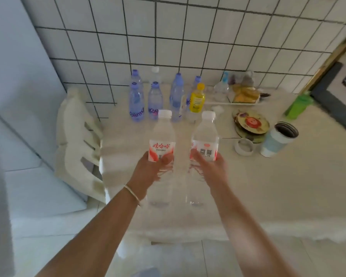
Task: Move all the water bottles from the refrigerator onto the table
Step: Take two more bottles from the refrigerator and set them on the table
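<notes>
While held upright over surface (248, 186), each hand's fingers (166, 158) wrap one full bottle (161, 136): heavy, smooth, thin-walled; grasp at labelled waist, likely firmest.

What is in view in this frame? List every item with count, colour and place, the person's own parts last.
red-label bottles: 2, clear with white caps, one in each hand above the table's near part
blue bottles: about 6, purple-blue caps, back of table by the tiled wall
yellow bottle: 1, yellow, right of the blue bottles
tray: 1, white, holding yellowish food, back right
plates: small stack, patterned, right
cup: 1, pale blue and white, right
small bowl: 1, white, beside the cup
chair: white, left of the table
table: white cloth
left hand: holds one bottle
right hand: holds the other
</notes>
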Demonstrator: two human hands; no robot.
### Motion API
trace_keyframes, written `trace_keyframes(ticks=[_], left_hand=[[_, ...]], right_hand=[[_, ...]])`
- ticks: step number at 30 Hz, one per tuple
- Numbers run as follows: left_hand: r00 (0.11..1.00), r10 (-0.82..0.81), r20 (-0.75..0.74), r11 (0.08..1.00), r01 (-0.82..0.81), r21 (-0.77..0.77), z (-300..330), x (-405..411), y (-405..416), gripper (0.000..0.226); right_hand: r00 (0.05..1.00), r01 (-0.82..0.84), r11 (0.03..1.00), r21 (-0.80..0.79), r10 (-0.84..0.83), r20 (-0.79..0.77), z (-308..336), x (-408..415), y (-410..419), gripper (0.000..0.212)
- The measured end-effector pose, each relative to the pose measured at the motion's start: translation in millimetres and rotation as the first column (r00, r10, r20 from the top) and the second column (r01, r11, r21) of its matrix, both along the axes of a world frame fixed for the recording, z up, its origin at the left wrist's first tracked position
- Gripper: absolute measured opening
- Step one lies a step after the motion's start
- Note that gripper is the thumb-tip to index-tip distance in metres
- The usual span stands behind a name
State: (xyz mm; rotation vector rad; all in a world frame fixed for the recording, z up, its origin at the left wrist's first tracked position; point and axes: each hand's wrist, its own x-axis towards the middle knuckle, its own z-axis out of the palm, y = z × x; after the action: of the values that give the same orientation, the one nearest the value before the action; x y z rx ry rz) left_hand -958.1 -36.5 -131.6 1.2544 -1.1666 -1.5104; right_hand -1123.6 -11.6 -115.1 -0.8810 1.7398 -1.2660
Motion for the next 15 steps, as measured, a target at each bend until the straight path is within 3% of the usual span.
trace_keyframes(ticks=[2, 4, 6, 7, 10, 15], left_hand=[[0.997, 0.081, -0.007, 0.996, -0.081, 0.025, -11.5, 8.1, -11.9, 0.009], [0.988, 0.152, -0.033, 0.988, -0.151, 0.036, -19.5, 21.1, -30.0, 0.050], [0.981, 0.183, -0.056, 0.983, -0.183, 0.004, -22.8, 33.8, -54.1, 0.087], [0.982, 0.184, -0.051, 0.983, -0.185, -0.014, -25.6, 40.6, -67.5, 0.089], [0.990, 0.137, -0.039, 0.989, -0.139, -0.047, -36.5, 62.7, -109.5, 0.065], [0.992, 0.122, -0.018, 0.987, -0.123, -0.100, -52.7, 90.7, -185.6, 0.071]], right_hand=[[0.993, -0.117, 0.992, 0.039, 0.117, 0.001, -10.3, 4.5, -28.6, 0.070], [0.979, -0.200, 0.978, 0.058, 0.202, -0.036, -17.8, 11.5, -57.5, 0.077], [0.963, -0.251, 0.967, 0.041, 0.254, -0.092, -16.5, 19.9, -86.0, 0.067], [0.954, -0.277, 0.961, 0.027, 0.278, -0.107, -18.5, 24.2, -99.8, 0.060], [0.931, -0.334, 0.943, 0.008, 0.331, -0.151, -32.6, 39.5, -135.7, 0.050], [0.883, -0.394, 0.917, 0.062, 0.396, -0.253, -42.2, 65.4, -211.9, 0.057]])
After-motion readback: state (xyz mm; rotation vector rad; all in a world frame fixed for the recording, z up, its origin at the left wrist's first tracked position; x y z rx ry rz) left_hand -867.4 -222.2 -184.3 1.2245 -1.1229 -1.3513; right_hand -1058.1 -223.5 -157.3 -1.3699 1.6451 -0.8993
